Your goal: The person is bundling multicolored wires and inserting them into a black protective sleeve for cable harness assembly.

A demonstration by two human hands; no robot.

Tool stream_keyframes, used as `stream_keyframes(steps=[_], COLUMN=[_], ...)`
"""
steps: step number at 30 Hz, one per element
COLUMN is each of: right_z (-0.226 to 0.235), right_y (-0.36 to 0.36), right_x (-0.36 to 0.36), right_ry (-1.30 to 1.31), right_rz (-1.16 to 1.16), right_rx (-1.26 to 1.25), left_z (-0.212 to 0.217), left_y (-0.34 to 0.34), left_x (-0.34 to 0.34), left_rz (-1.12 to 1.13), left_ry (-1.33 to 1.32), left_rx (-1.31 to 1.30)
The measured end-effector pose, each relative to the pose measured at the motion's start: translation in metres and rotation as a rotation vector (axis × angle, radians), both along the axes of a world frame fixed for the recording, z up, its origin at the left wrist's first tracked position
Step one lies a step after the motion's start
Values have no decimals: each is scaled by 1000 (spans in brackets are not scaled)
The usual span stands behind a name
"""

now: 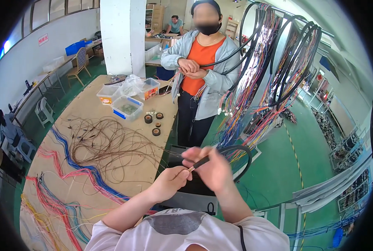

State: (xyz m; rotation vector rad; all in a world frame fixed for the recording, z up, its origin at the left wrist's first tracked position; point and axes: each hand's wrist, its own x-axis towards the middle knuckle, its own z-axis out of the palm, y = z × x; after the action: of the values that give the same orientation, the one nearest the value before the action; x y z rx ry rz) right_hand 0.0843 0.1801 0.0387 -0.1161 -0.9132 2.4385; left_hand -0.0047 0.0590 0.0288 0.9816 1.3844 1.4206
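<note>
In front of my chest, my left hand [171,183] is closed in a pinch on the thin wires that come out of the end of a black tube [201,162]. My right hand [215,172], blurred by motion, is around this tube with thumb and fingers on either side of it. Past my right hand the tube bends away in a loop to the right. Thin brown wires [107,144] lie tangled across the table, some stretching toward my hands. The exact grip of the right fingers is smeared.
A wooden table [127,178] at left carries blue wires [71,157], pink and red wires, tape rolls [156,131] and a plastic box [127,107]. Across from me stands a person [205,62] holding a black cable. Wire harnesses [257,62] hang from a rack at right.
</note>
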Motion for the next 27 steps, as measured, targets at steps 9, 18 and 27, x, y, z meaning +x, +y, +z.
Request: stream_keyframes(steps=[9, 18, 27], right_z=[-33, 18, 37], right_y=[-28, 23, 36], right_x=[-8, 8, 30], right_ry=[-100, 165, 242], right_rz=[-122, -188, -127], right_rx=[154, -83, -62], left_z=[-15, -3, -9], left_y=[8, -1, -10], left_x=[4, 3, 14], left_rz=[64, -210, -211], left_ry=[-412, -20, 171], left_rx=[-33, -33, -88])
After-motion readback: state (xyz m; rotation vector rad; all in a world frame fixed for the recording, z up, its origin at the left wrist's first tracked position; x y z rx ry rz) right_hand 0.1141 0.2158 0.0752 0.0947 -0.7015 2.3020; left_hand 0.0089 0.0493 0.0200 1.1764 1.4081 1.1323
